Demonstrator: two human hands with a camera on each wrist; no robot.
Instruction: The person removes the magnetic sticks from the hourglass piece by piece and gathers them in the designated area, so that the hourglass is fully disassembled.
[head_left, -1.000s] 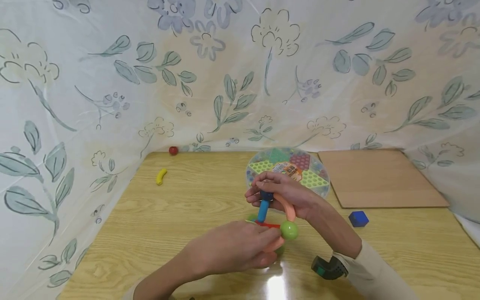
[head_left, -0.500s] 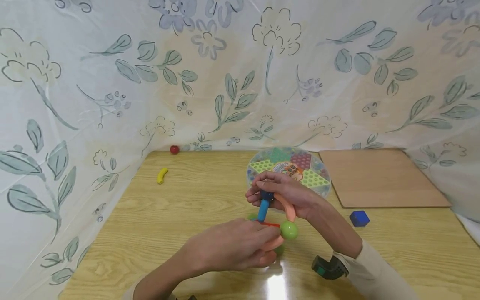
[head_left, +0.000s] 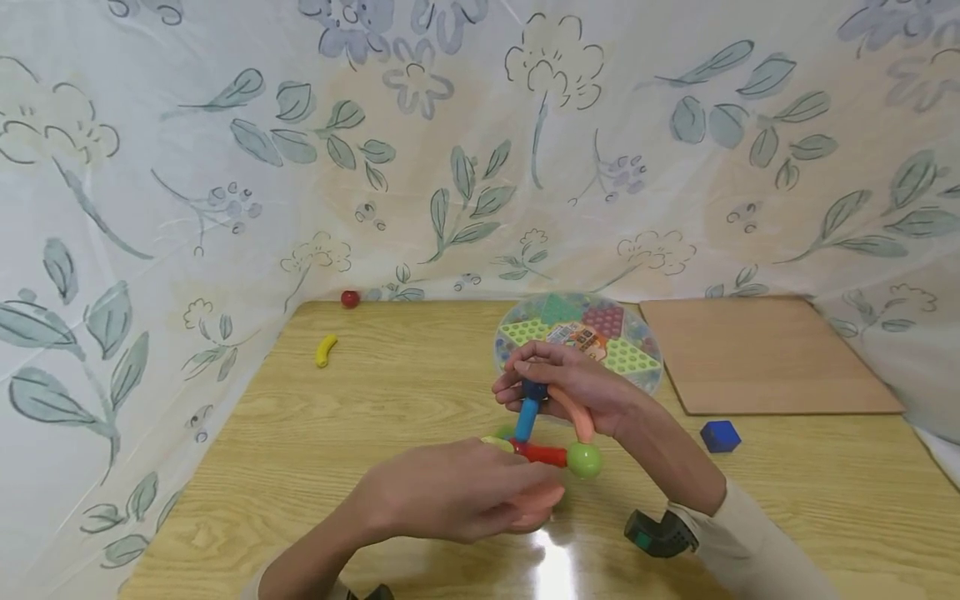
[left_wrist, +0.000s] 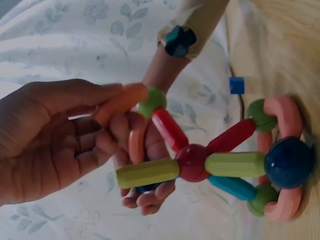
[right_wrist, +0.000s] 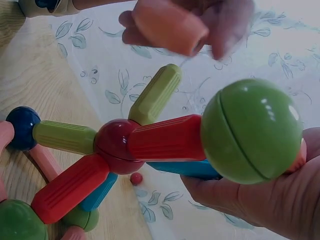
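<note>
A magnetic rod-and-ball model stands on the table, with a red centre ball (right_wrist: 115, 145), red, yellow-green and blue rods, and green and navy balls. My right hand (head_left: 577, 379) holds its top around a navy ball (head_left: 534, 389) and a salmon curved rod (head_left: 573, 412). From that rod's lower end sticks out a green ball (head_left: 584, 460), joined to a red rod (right_wrist: 167, 137). My left hand (left_wrist: 55, 137) pinches a loose salmon curved rod (left_wrist: 121, 103) between thumb and fingers; the right wrist view shows it apart from the green ball.
A round Chinese checkers board (head_left: 630, 358) lies behind the right hand. A brown wooden board (head_left: 772, 354) is at the back right, a blue block (head_left: 721, 436) in front of it. A yellow banana-like curved piece (head_left: 326, 350) and a red ball (head_left: 349, 298) lie at the left.
My left hand has drawn slightly back and down from the green ball with the salmon curved rod, uncovering the red rod. The right hand has barely moved.
</note>
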